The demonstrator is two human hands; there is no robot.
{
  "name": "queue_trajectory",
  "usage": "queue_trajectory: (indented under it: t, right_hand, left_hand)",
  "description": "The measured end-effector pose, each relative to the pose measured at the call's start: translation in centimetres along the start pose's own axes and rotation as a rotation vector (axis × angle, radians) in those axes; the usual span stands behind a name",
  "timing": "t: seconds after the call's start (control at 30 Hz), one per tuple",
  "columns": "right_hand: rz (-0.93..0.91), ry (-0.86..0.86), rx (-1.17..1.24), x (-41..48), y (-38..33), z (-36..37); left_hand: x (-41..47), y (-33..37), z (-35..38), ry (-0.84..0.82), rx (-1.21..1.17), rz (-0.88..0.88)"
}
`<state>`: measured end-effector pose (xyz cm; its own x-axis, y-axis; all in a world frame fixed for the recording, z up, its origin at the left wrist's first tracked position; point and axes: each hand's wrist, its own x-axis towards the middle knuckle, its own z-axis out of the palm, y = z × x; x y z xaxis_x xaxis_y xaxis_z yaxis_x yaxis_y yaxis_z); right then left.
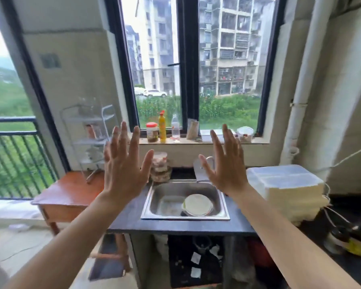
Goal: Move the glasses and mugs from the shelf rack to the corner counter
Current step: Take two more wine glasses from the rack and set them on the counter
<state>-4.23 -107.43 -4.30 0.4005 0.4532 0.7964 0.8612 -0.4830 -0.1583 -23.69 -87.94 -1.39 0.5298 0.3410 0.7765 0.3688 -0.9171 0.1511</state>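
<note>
A white wire shelf rack (87, 134) stands on a reddish wooden table (71, 192) at the left, against the wall. Blurred glasses or mugs (85, 105) show on its shelves; I cannot tell how many. My left hand (124, 163) is raised in front of me with fingers spread, palm facing away, holding nothing, to the right of the rack. At the same height, over the sink's back edge, my right hand (225, 161) is held up with spread, empty fingers. The dark counter (352, 265) runs along the right toward the corner.
A steel sink (169, 203) holds a white plate (197, 205). Stacked food tubs (159, 166) and a tap (203, 165) sit behind it. Jars and bottles (162, 127) line the windowsill. A white lidded box (286, 186) and bottles (346, 236) crowd the right counter.
</note>
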Motion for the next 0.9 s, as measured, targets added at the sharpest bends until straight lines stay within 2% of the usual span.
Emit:
queue_trajectory:
  t: [0.1,0.33,0.7,0.9]
  right_hand:
    - [-0.106,-0.043,0.085,3.5,-5.1,6.4]
    - [-0.151,-0.161,0.247,8.5,-11.4,21.6]
    - [-0.216,-0.261,0.364,22.3,-13.4,42.3]
    - [-0.179,-0.341,0.418,26.8,-15.7,50.6]
  left_hand:
    - [1.2,-7.2,-0.3,0.001,0.072,-0.063]
    - [2.5,-19.7,4.5,-0.011,0.101,-0.264]
    - [13.5,-36.0,16.5,-0.148,0.213,-0.368]
    - [16.9,-42.7,20.4,-0.142,0.195,-0.425]
